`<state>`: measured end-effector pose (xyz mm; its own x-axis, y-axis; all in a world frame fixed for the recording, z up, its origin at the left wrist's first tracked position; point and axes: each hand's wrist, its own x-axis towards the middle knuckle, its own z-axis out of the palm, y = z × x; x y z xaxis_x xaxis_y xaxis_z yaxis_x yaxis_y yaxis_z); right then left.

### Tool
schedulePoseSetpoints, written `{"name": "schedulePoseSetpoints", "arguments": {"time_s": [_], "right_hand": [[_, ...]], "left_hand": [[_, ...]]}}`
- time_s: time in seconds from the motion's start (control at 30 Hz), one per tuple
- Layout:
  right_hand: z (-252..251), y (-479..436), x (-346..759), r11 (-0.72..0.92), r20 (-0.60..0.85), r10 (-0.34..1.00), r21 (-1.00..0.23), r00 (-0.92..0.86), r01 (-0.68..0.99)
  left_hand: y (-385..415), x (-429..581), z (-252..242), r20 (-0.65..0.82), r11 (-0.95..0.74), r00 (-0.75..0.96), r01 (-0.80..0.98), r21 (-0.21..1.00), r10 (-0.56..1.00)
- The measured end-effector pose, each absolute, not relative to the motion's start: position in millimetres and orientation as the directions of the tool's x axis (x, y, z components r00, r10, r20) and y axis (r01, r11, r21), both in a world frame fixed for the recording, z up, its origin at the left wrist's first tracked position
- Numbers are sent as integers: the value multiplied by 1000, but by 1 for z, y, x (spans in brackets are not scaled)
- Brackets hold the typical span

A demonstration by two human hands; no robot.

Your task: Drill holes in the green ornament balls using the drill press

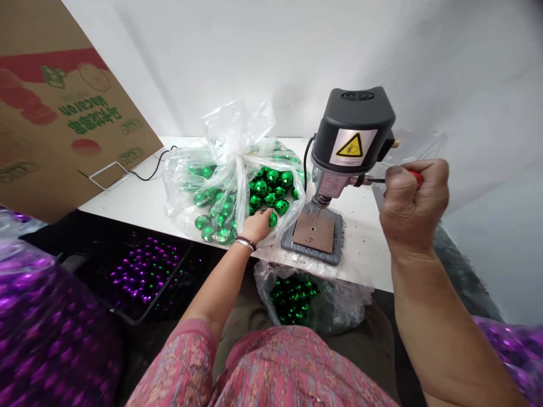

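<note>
My left hand point(257, 227) reaches into the opening of a clear plastic bag point(180, 175), its fingers closed around a shiny green ball point(272, 219) at the front of the pile. Several more green balls point(271, 181) fill the bag. My right hand point(413, 206) is wrapped round the red-ended lever point(418, 179) on the right side of a small black drill press point(356, 127). The thin drill bit point(319, 212) points down over a brown plate point(314, 229) with small holes, on the grey base point(333, 257). No ball lies on the plate.
A cardboard box point(72, 107) stands at the back left. An open bag of green balls point(294, 299) hangs below the front edge of the white table point(360, 249). Purple balls fill a bag point(46, 333) at lower left; more show at lower right. Dark crumbs lie around the drill base.
</note>
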<state>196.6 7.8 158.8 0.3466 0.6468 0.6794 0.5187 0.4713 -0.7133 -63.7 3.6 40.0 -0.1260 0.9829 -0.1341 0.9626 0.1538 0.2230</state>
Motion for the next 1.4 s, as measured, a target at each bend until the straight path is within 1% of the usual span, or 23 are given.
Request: {"name": "schedulePoseSetpoints", "arguments": {"time_s": [0.07, 0.1, 0.13, 0.17, 0.2, 0.23, 0.27, 0.3, 0.33, 0.37, 0.4, 0.47, 0.53, 0.6, 0.67, 0.73, 0.83, 0.9, 1.07, 1.27, 1.4], "right_hand": [[159, 7, 196, 475, 690, 634, -703, 348, 529], [159, 7, 196, 476, 694, 631, -700, 348, 533], [159, 7, 195, 475, 693, 633, -699, 345, 534], [160, 7, 195, 473, 692, 636, -700, 343, 535], [160, 7, 194, 475, 693, 635, -699, 342, 534], [160, 6, 194, 482, 696, 633, -697, 339, 531], [160, 6, 194, 492, 701, 628, -693, 337, 526], [160, 6, 193, 503, 707, 623, -690, 334, 521], [159, 5, 193, 512, 712, 619, -686, 330, 517], [159, 5, 194, 520, 717, 616, -681, 327, 515], [158, 5, 194, 525, 721, 614, -677, 321, 516], [157, 7, 195, 525, 726, 614, -669, 310, 526], [159, 9, 196, 507, 712, 632, -678, 306, 532], [168, 14, 197, 468, 672, 672, -711, 311, 524], [181, 21, 197, 407, 609, 729, -753, 312, 517], [197, 28, 197, 331, 540, 780, -785, 315, 524], [216, 37, 196, 227, 455, 827, -807, 329, 546], [222, 40, 196, 198, 425, 844, -815, 329, 544], [226, 45, 197, 204, 398, 862, -839, 314, 505], [233, 55, 197, 91, 347, 882, -788, 318, 609], [233, 56, 197, 122, 364, 874, -806, 322, 579]], "left_hand": [[-1, -62, 37, -46, 137, -129, 941, 308, 991], [-5, -61, 38, 19, 139, -159, 912, 387, 987], [-9, -60, 41, 79, 130, -193, 860, 493, 978], [-14, -59, 45, 113, 105, -223, 773, 625, 968], [-19, -58, 49, 108, 70, -236, 637, 768, 966], [-24, -56, 52, 64, 39, -213, 445, 895, 975], [-30, -53, 55, -2, 35, -151, 215, 976, 989], [-36, -49, 55, -68, 67, -63, -18, 998, 996], [-40, -45, 53, -121, 123, 24, -217, 968, 992], [-44, -40, 50, -162, 183, 88, -364, 913, 983], [-46, -34, 45, -197, 233, 126, -461, 856, 972], [-47, -24, 35, -259, 294, 143, -556, 777, 955], [-43, -15, 27, -298, 321, 135, -562, 762, 945], [-36, -9, 26, -296, 315, 119, -502, 805, 948], [-28, -5, 30, -284, 290, 76, -393, 873, 956], [-20, -2, 37, -286, 277, 1, -243, 929, 958], [-9, 2, 44, -291, 291, -57, -16, 957, 955], [-4, 4, 45, -276, 279, -54, 71, 958, 960], [6, 9, 37, -224, 241, -107, 186, 952, 969], [13, 15, 26, -164, 184, -102, 228, 956, 981], [16, 20, 30, -117, 144, -95, 381, 913, 989]]}}
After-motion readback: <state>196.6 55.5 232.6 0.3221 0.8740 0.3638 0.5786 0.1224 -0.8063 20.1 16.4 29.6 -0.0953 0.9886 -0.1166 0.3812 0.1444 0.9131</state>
